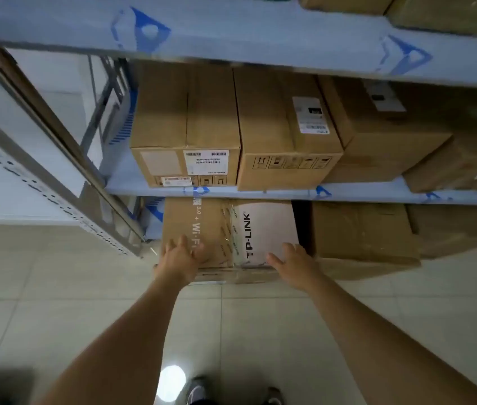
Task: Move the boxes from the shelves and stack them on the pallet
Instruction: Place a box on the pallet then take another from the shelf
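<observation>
A brown TP-LINK box (225, 229) with a white panel stands at floor level under the lowest shelf board. My left hand (180, 255) lies with spread fingers on its top near the front left corner. My right hand (292, 260) rests with straight fingers on its top near the front right edge. Neither hand curls round the box. On the shelf above stand three brown cardboard boxes: a labelled left one (186, 141), a middle one (284, 141) and a right one (383, 133).
More brown boxes (363, 232) sit on the floor to the right of the TP-LINK box. The blue-wrapped shelf board (348, 192) overhangs the lower boxes. A grey metal upright (56, 147) runs on the left. Pale tiled floor (246, 331) lies in front.
</observation>
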